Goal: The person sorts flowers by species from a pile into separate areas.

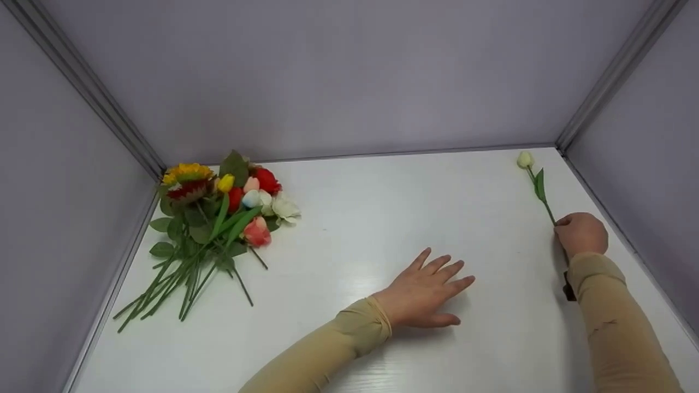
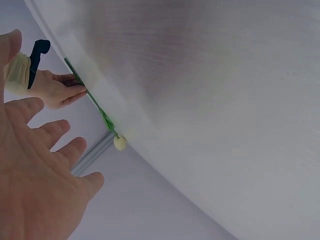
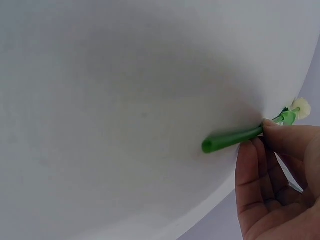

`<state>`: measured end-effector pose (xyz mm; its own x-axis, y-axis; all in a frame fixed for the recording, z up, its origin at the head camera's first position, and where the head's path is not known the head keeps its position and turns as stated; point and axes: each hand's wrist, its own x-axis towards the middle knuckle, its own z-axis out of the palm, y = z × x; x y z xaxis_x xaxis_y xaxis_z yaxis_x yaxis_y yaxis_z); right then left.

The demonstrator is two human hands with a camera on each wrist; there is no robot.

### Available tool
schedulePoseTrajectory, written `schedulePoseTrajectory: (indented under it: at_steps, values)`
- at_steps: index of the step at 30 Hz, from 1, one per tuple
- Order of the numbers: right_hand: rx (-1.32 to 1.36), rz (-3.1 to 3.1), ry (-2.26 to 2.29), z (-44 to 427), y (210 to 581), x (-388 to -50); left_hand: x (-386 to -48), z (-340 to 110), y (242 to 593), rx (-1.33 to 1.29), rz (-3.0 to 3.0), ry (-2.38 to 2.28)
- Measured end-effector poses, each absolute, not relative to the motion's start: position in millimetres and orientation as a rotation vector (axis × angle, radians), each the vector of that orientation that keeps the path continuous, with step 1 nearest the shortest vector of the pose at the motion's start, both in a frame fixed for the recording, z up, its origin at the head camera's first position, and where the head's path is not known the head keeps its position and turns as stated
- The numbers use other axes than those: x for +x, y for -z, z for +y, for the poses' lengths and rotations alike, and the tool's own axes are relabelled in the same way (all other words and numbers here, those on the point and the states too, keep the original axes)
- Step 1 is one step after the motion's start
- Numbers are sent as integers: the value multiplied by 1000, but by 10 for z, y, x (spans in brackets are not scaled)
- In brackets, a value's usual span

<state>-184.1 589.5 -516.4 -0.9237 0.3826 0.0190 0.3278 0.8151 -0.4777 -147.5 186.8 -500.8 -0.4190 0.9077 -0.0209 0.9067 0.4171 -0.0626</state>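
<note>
- head view: our right hand [image 1: 583,234] pinches the stem [image 3: 232,139] of the white tulip [image 1: 539,185], well right of the flower bunch [image 1: 215,221].
- from that hand the bloom [image 1: 525,159] lies away from us, the tulip's long axis running forward and leaning slightly towards the bunch's side; the bare stem end [image 3: 207,145] pokes out on the near side of our fingers.
- our left hand [image 1: 420,295], farther from the tulip, spread and holding nothing, sits right of the bunch; we cannot tell whether it touches the tabletop [image 1: 349,229].
</note>
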Motion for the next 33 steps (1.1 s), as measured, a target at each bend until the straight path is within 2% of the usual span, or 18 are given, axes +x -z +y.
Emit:
schedulePoseTrajectory:
  at_steps: [11, 17, 25, 33]
  values:
    - [-539, -2885, -725, 5926, 5115, -1827, -1529, 1838, 5033, -1677, -2633, -76]
    - [-479, -2827, -680, 5787, 5065, -1879, -1641, 1595, 5044, -1612, -2683, -2]
    - [-138, -2857, -727, 5117, 5007, -2053, -1965, 725, 5032, -1303, -2801, 208]
    - [263, -2927, -630, 4000, 5050, -2076, -2222, -590, 4890, -771, -2788, 456]
